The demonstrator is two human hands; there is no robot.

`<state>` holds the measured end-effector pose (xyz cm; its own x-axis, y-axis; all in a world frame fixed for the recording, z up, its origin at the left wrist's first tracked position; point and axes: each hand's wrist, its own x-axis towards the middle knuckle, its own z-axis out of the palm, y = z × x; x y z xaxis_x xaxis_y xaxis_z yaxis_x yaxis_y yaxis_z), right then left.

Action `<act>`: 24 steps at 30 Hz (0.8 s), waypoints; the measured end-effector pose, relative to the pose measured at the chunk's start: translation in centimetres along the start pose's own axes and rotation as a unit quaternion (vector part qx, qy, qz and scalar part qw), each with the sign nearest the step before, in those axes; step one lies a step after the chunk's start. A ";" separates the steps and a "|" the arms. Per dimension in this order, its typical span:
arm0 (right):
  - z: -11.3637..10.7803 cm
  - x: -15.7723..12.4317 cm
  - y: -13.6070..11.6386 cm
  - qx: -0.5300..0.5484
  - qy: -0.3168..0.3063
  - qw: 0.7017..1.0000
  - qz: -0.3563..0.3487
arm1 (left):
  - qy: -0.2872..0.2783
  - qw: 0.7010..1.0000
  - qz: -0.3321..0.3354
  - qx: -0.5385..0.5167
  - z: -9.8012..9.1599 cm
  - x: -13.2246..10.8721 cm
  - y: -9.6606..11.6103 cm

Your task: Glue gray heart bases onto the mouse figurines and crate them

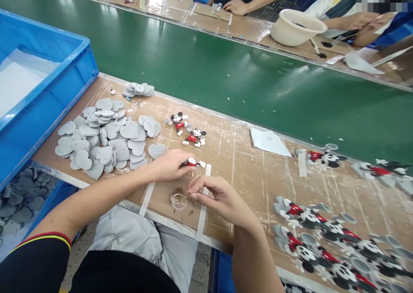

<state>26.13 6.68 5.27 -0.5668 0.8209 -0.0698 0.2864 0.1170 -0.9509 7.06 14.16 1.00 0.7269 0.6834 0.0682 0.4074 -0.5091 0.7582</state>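
My left hand (172, 164) is closed around a small red, white and black figurine (192, 161), most of it hidden by the fingers. Between thumb and forefinger, my right hand (214, 194) pinches a thin stick (187, 195) whose tip reaches into a small clear round dish (178, 201). Just beyond the left hand lie two mouse figurines, one (177, 121) beside the other (195, 137). A grey heart-shaped piece (156, 150) sits next to my left wrist, near a large pile of similar grey hearts (106, 134).
A blue crate (71, 65) stands at the left. Rows of mouse figurines on grey bases (325, 228) cover the right side, near a white sheet (269, 141). Beyond the green belt (209, 69), co-workers' hands work around a white bucket (285, 28).
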 end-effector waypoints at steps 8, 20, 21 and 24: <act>-0.3 -0.5 0.5 0.114 0.244 0.960 -0.076 | 0.000 0.999 0.029 0.029 0.3 0.0 0.0; 0.6 0.8 1.4 -0.019 0.413 0.908 -0.071 | -0.019 0.997 0.038 0.070 0.0 0.0 0.3; 0.6 0.8 1.4 -0.019 0.412 0.908 -0.071 | -0.020 0.997 0.037 0.070 0.0 0.0 0.3; 0.6 0.8 1.5 -0.014 0.409 0.910 -0.070 | -0.019 0.997 0.037 0.071 0.1 -0.1 0.2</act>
<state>25.67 7.17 3.65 0.1617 0.9371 0.3092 0.2812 0.2566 -0.9247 7.18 13.93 1.08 0.7775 0.6219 0.0934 0.4239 -0.6280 0.6526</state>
